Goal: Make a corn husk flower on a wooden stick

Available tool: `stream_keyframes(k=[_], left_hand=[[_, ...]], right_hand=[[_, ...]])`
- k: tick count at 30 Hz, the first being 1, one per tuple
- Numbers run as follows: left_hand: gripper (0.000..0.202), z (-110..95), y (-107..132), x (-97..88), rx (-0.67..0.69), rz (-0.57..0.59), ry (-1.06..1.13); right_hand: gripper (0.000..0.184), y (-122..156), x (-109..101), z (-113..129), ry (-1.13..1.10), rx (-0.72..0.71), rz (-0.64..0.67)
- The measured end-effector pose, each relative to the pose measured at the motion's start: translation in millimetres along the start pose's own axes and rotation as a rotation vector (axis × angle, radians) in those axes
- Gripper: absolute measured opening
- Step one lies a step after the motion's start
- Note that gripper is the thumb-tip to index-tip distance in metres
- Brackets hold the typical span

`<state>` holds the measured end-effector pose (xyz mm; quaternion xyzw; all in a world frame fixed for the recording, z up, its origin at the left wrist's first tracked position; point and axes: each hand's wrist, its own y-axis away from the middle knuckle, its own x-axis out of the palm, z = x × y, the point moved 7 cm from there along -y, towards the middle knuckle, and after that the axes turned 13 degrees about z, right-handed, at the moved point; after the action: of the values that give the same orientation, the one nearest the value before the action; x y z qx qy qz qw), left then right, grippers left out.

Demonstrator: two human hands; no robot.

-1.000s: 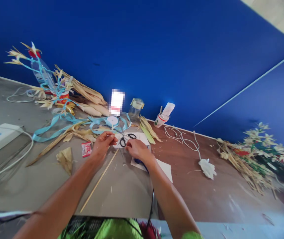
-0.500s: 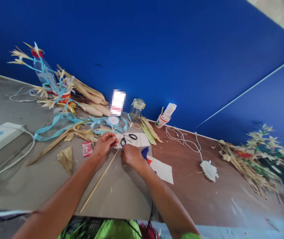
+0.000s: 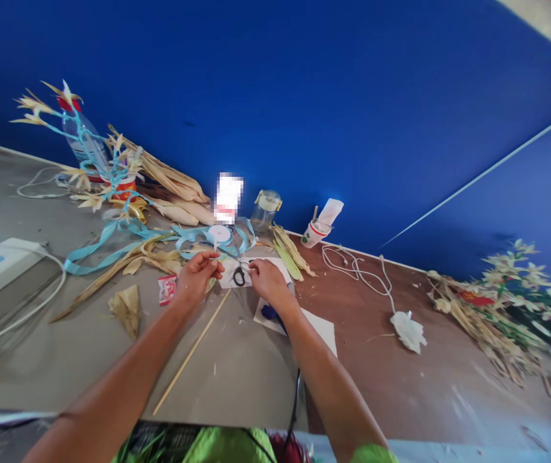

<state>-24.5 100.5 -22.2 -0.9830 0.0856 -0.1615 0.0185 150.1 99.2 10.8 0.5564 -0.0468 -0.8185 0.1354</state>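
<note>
My left hand [image 3: 200,278] is closed in a pinch above the near-left end of a white paper [image 3: 275,270]. A small pale tip shows at its fingertips, too small to name. My right hand [image 3: 269,281] is over the paper, its fingers closed at one handle loop of the black-handled scissors [image 3: 239,277] and hiding that loop. The other loop shows between my hands. A thin wooden stick [image 3: 191,354] lies slanting toward me below the left hand. Beneath my right wrist are another white sheet [image 3: 321,328] and a dark blue item [image 3: 269,312].
Light blue ribbon [image 3: 87,254], a white spool [image 3: 220,235] and dried corn husks [image 3: 169,173] lie behind and left. A clear jar [image 3: 265,212] and a paper cup [image 3: 314,235] stand near the blue wall. A power strip [image 3: 2,263] is far left, husk flowers [image 3: 521,276] far right.
My right hand has moved right and slightly away from me, to the far scissors loop, uncovering the blue item and sheet beneath. My left hand has shifted slightly left, still pinched.
</note>
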Motion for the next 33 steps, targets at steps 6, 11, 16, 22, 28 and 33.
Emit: stream_keyframes(k=[6, 11, 16, 22, 28, 33], left_hand=[[0.023, -12.6, 0.6, -21.5, 0.166, -0.211, -0.026], [0.019, -13.1, 0.4, -23.8, 0.139, -0.234, -0.146], [0.018, -8.5, -0.4, -14.5, 0.034, -0.148, -0.254], [0.029, -12.8, 3.7, -13.0, 0.081, -0.181, -0.299], [0.025, -9.9, 3.5, -19.1, 0.089, -0.210, -0.334], [0.025, -11.1, 3.7, -19.0, 0.116, -0.207, -0.399]], right_hand=[[0.026, -14.7, 7.8, 26.0, -0.026, -0.188, 0.012], [0.024, -22.9, 12.2, 49.2, -0.012, -0.273, 0.042], [0.025, -30.0, 4.9, 28.7, 0.010, -0.178, 0.036], [0.029, -27.4, 8.4, 30.7, 0.065, -0.235, 0.010], [0.031, -23.8, 44.1, 72.4, 0.270, -0.223, 0.103], [0.027, -26.0, 59.4, 83.5, 0.224, -0.187, 0.155]])
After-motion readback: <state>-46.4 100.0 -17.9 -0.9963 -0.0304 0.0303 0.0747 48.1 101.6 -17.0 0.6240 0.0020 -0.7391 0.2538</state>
